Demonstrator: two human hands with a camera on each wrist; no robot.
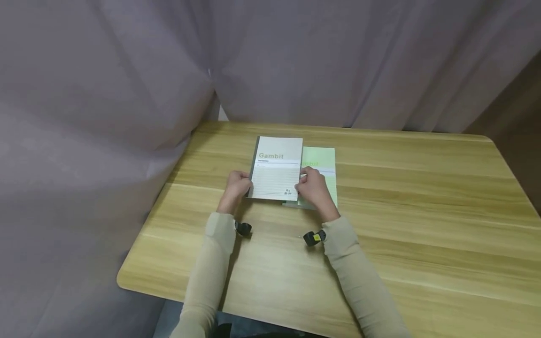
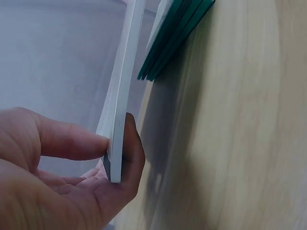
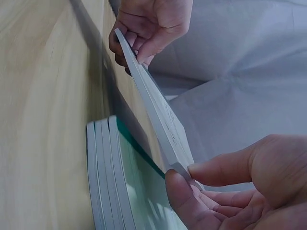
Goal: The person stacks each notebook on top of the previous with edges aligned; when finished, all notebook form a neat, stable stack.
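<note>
Both hands hold a white notebook (image 1: 276, 176) marked "Gambit", with a dark spine on its left side. My left hand (image 1: 237, 187) pinches its left edge near the lower corner, thumb on the cover and fingers beneath. At the lower right edge, my right hand (image 1: 313, 188) pinches it between thumb and fingers. The notebook (image 3: 158, 112) is raised off the table in the wrist views. Below and to its right lies a stack of several green notebooks (image 1: 324, 180), partly covered by the white one and the right hand. Their dark green spines (image 2: 175, 38) show in the left wrist view.
The wood-grain table (image 1: 422, 197) extends widely to the right, with a rounded front left corner. Grey curtains (image 1: 296, 61) hang behind it and along the left side. Small black wrist cameras (image 1: 313, 238) sit at both cuffs.
</note>
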